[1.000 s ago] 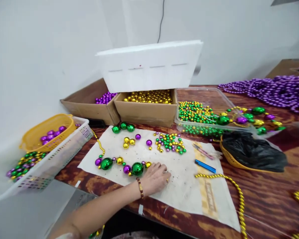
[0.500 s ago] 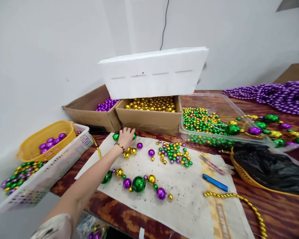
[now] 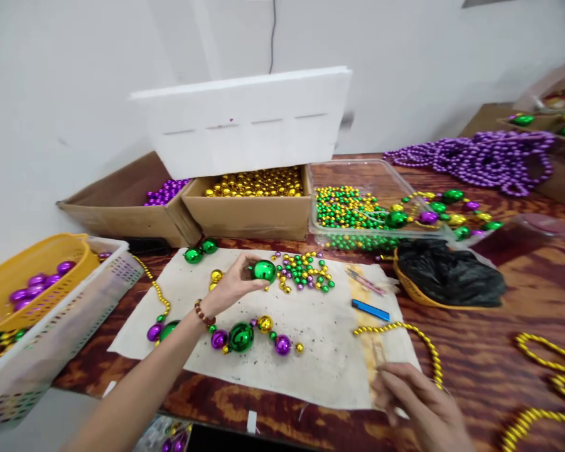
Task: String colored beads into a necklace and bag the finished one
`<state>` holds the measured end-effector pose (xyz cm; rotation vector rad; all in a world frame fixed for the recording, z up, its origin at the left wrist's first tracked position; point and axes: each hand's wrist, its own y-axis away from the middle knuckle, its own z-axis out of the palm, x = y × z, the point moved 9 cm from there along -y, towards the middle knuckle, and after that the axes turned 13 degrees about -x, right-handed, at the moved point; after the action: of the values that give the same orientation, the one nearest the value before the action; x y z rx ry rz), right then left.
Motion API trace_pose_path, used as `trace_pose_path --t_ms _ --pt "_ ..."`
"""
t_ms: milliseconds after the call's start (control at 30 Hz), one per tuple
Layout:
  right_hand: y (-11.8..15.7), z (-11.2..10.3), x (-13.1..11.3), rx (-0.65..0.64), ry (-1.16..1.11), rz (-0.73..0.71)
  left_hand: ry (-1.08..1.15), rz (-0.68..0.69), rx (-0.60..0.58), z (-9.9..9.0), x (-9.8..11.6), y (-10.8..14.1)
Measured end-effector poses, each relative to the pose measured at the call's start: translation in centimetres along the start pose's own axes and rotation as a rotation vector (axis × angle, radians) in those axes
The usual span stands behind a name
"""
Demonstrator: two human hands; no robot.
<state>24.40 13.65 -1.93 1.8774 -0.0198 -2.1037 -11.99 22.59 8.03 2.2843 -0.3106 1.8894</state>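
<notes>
My left hand (image 3: 238, 284), with a beaded bracelet at the wrist, grips a shiny green ball (image 3: 264, 271) above the white cloth (image 3: 320, 364). Beneath and in front of it lies a strand of large green, purple and gold balls (image 3: 241, 337). My right hand (image 3: 417, 402) is at the cloth's lower right corner, fingers pinched together near the end of a gold bead string (image 3: 428, 345); what they hold, if anything, is too small to make out. Small mixed beads (image 3: 304, 271) lie beyond the left hand. Two green balls (image 3: 201, 251) rest at the cloth's far left.
Cardboard boxes of purple beads (image 3: 164, 193) and gold beads (image 3: 254, 183) stand behind, under a white foam box (image 3: 249, 125). A blue cutter (image 3: 370, 310) lies on the cloth. Baskets (image 3: 51, 333) line the left; a black bag (image 3: 447, 270) lies right.
My left hand has moved right and nearer, lifting a green ball off the cloth. My right hand has come into view at the lower right. The view has turned to the right.
</notes>
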Motion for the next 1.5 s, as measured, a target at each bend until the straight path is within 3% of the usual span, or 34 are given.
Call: trace_pose_path --t_ms 67,167,333,500,667,1000,1500 --pt "-0.7 4.0 0.3 -0.145 -0.049 0.006 0.172 -0.016 -0.107 4.0 0.5 0.5" --pt "-1.2 8.0 -0.2 -0.227 -0.092 -0.046 0.385 -0.019 -0.147 7.6 0.8 0.7" --pt "0.0 9.1 -0.7 -0.172 -0.006 -0.142 0.729 -0.057 -0.119 10.4 0.4 0.1" --pt "1.9 8.4 -0.4 -0.136 0.162 -0.238 0.98 -0.111 -0.034 11.6 0.2 -0.3" --pt "3.0 8.7 0.2 -0.118 0.29 -0.263 1.09 -0.185 -0.057 13.1 0.2 -0.6" --pt "3.5 9.0 -0.1 -0.104 0.333 -0.283 1.05 -0.214 -0.013 13.4 0.4 -0.4" --pt "3.2 9.5 0.2 -0.115 0.392 -0.268 1.019 -0.189 -0.056 13.1 -0.1 -0.4"
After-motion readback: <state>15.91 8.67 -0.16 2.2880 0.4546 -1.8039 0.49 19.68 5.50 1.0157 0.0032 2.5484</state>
